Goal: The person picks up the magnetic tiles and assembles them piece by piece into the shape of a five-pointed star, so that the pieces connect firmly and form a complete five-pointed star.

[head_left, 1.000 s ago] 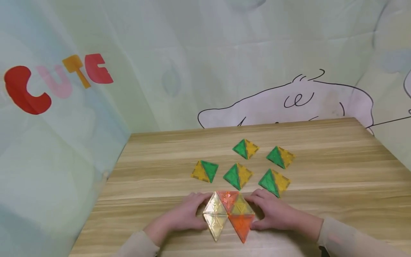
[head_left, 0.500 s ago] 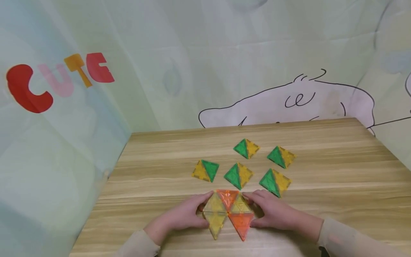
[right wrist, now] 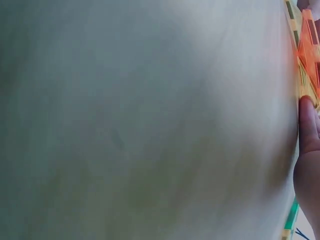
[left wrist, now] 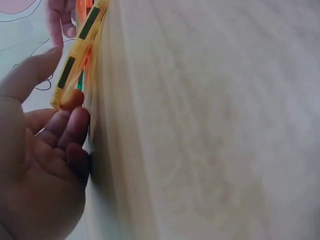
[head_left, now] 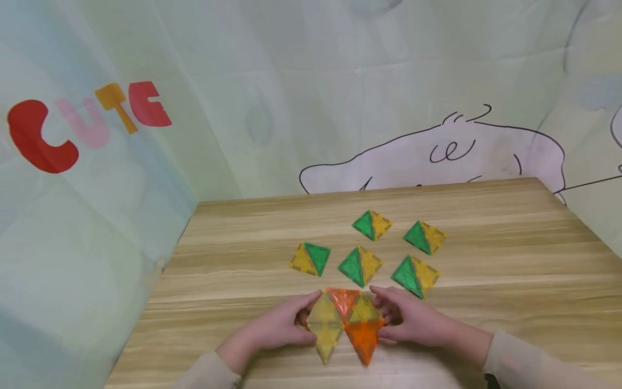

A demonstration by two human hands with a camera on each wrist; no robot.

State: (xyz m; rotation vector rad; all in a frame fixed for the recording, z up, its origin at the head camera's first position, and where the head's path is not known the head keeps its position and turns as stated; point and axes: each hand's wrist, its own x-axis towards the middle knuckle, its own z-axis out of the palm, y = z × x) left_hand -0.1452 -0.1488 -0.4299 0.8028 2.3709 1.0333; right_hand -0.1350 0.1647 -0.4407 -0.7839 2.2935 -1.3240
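Note:
Three yellow and two orange triangular magnetic tiles are joined edge to edge near the front of the table, with a gap at the front. My left hand point(head_left: 279, 326) grips the left yellow tiles point(head_left: 324, 310), thumb at the front and fingers at the back. On the right, my right hand point(head_left: 413, 319) holds the group at its right corner, thumb beside the front orange tile point(head_left: 363, 340) and index finger stretched out behind. From the left wrist, a yellow tile point(left wrist: 75, 60) appears tilted, its corner against a fingertip point(left wrist: 72, 99). The right wrist view catches an orange tile point(right wrist: 309, 50) at its edge.
Several green-and-yellow tile pairs lie flat behind the group, such as the middle pair point(head_left: 360, 267) and the left pair point(head_left: 310, 259). The wooden table point(head_left: 233, 232) meets a printed cloth backdrop point(head_left: 272, 97) at its back and left.
The joined tiles have shifted in tilt, their shine fading and the right-hand tiles leaning differently. My right hand's index finger has straightened away from the back tile. The pairs behind stay put.

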